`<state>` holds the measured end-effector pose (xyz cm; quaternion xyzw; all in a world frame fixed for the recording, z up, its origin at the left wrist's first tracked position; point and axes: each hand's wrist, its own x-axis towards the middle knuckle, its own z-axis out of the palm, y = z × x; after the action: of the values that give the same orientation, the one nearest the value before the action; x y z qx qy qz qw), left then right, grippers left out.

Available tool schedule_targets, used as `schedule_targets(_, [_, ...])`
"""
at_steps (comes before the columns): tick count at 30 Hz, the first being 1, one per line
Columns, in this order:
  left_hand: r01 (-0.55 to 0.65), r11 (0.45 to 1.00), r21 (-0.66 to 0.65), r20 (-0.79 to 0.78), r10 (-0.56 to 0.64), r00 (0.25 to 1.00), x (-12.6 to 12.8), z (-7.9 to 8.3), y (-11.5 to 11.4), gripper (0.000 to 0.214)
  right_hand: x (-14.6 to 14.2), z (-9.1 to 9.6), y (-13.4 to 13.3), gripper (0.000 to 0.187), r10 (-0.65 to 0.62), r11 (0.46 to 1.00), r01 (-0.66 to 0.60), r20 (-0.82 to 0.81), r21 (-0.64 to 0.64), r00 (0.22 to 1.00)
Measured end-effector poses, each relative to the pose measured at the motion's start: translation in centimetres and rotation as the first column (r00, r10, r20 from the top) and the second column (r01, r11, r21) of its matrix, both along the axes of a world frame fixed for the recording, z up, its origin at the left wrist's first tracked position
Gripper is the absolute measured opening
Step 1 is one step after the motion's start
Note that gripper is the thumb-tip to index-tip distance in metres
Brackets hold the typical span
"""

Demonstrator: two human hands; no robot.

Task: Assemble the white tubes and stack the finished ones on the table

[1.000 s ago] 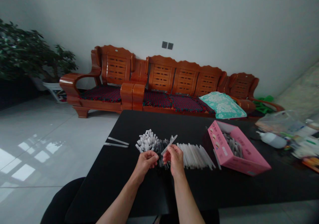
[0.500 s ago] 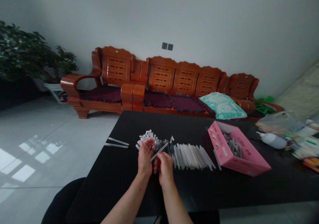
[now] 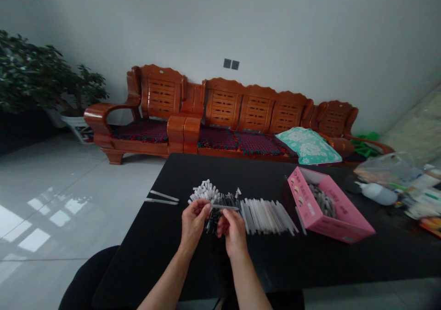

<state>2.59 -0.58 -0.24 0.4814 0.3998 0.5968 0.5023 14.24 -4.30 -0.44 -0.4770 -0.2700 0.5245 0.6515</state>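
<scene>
1. Between your two hands lies one pale tube (image 3: 229, 207), held nearly level, just above the middle of the table (image 3: 275, 262). Your left hand (image 3: 195, 217) pinches its left end between thumb and fingers, probably to fix that end.
2. Your right hand (image 3: 233, 227) is half curled, thumb and forefinger at the tube's near side, short of its right end. I cannot tell whether they grip it or only steady it; that spot would suit guiding it while leaving the tip free.
3. Directly beyond and beneath your fingers are the dark sticks (image 3: 227, 200), bunched between the other heaps, perhaps so either hand reaches them easily.
4. Beyond your left hand sit the white pieces (image 3: 204, 191), piled loosely (one small white bit (image 3: 238, 192) stands apart, past the sticks).
5. Right of the sticks, a row of tubes (image 3: 265, 216) lies side by side, ends pointing roughly toward you, seemingly for easy picking.
6. Farther out, two pale strips (image 3: 161, 201) lie apart near the table's left edge, for no reason I can see.
7. To your right, the pink box (image 3: 303, 199) is open-topped and angled, with greyish pieces (image 3: 324, 201) inside; its walls presumably stop them rolling away.
</scene>
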Motion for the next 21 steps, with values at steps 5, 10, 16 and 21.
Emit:
schedule_targets(5, [-0.090, 0.996, -0.011, 0.006, 0.090, 0.996, -2.3, 1.0, 1.5, 0.025, 2.0, -0.1, -1.3, 0.034, -0.178, 0.983, 0.181, 0.472, 0.039, 0.864])
schedule_targets(10, [-0.034, 0.999, -0.034, 0.002, 0.034, 0.999, -2.4, 1.4, 1.9, 0.026, 2.5, 0.6, -1.4, 0.032, -0.236, 0.961, 0.010, 0.798, 0.277, 0.555])
schedule_targets(16, [0.057, 0.997, -0.056, -0.003, -0.058, 0.998, -1.5, 1.4, 2.2, 0.034, 1.7, 0.0, -0.3, 0.024, -0.051, 0.951, -0.244, 0.874, 0.191, 0.484])
schedule_targets(21, [0.040, 0.999, -0.019, -0.390, -0.045, 0.920, -3.8, -1.0, 1.8, 0.022, 2.4, -2.7, 0.2, 0.033, -0.325, 0.938, 0.041, 0.835, 0.344, 0.443])
